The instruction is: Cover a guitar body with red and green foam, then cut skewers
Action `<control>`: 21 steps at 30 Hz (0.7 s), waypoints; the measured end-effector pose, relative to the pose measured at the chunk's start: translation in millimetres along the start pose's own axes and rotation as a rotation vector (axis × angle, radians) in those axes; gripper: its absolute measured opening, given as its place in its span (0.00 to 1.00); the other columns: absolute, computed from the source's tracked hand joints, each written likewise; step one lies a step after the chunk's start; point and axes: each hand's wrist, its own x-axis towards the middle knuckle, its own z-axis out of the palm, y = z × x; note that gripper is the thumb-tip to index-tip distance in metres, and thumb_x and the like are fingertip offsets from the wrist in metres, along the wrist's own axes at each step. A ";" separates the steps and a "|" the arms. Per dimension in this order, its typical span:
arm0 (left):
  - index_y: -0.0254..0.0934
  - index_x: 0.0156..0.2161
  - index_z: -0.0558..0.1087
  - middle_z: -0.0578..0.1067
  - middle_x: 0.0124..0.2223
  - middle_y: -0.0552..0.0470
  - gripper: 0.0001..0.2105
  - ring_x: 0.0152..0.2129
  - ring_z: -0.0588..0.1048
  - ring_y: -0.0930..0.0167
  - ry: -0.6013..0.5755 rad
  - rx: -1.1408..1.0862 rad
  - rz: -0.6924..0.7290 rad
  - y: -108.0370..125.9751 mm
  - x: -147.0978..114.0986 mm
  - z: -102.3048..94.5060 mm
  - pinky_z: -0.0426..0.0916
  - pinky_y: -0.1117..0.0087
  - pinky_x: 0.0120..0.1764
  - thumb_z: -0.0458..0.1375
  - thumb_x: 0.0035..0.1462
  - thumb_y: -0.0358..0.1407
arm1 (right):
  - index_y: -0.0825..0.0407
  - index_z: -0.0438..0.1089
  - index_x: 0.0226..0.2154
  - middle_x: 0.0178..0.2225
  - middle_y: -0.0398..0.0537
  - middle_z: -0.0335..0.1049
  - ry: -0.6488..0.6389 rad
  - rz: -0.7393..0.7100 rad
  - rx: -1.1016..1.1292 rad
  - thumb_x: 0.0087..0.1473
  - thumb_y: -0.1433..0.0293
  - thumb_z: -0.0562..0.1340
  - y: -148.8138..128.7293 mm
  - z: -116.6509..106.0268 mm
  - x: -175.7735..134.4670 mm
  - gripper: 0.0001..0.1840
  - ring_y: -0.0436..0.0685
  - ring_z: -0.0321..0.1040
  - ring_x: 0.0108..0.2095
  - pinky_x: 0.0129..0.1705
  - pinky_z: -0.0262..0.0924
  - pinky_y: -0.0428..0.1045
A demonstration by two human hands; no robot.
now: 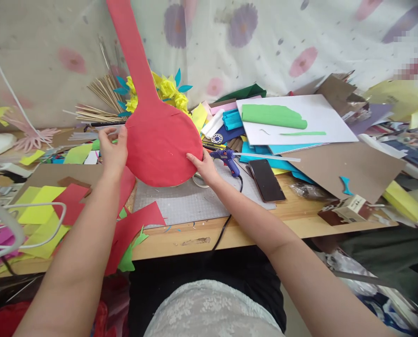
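One red paddle-shaped piece (163, 145), which I see raised above the grey cutting mat (170, 203) near the front edge of the wooden table (172, 252), its long neck pointing up: left hand (113, 145) pinching the left rim, right hand (205, 164) pinching the lower right rim, thumb on the face, fingers mostly hidden. Also in my view: one blue glue gun (230, 161) and one dark phone (267, 180) toward the mat's right edge; yellow flowers (170, 87) by the table's back edge; yellow sheets (42, 210) toward its front left corner.

Looks matt, papery on the red paddle (163, 147) (faintly creased), wooden on the table (296, 213), glossy on the phone (267, 180).
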 end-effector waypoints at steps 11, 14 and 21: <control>0.35 0.52 0.58 0.63 0.55 0.37 0.17 0.56 0.60 0.62 0.385 -0.087 0.113 -26.6 -60.8 100.2 0.57 0.56 0.57 0.48 0.58 0.38 | 0.46 0.58 0.54 0.51 0.49 0.66 0.226 -0.132 -0.031 0.48 0.53 0.61 11.3 -19.4 14.8 0.32 0.57 0.63 0.52 0.53 0.59 0.55; 0.34 0.50 0.60 0.64 0.54 0.37 0.16 0.56 0.61 0.60 0.382 -0.073 0.228 -51.6 -47.0 109.2 0.57 0.53 0.57 0.50 0.57 0.37 | 0.48 0.58 0.54 0.48 0.51 0.67 0.259 -0.196 -0.029 0.48 0.53 0.62 20.3 -22.7 20.3 0.33 0.57 0.66 0.48 0.52 0.61 0.55; 0.33 0.47 0.63 0.65 0.52 0.43 0.13 0.55 0.62 0.59 0.352 0.069 0.281 -124.2 15.0 74.5 0.56 0.52 0.59 0.52 0.58 0.38 | 0.49 0.57 0.54 0.48 0.51 0.68 0.295 -0.186 -0.130 0.51 0.54 0.60 24.5 -21.4 25.2 0.32 0.56 0.67 0.47 0.51 0.61 0.56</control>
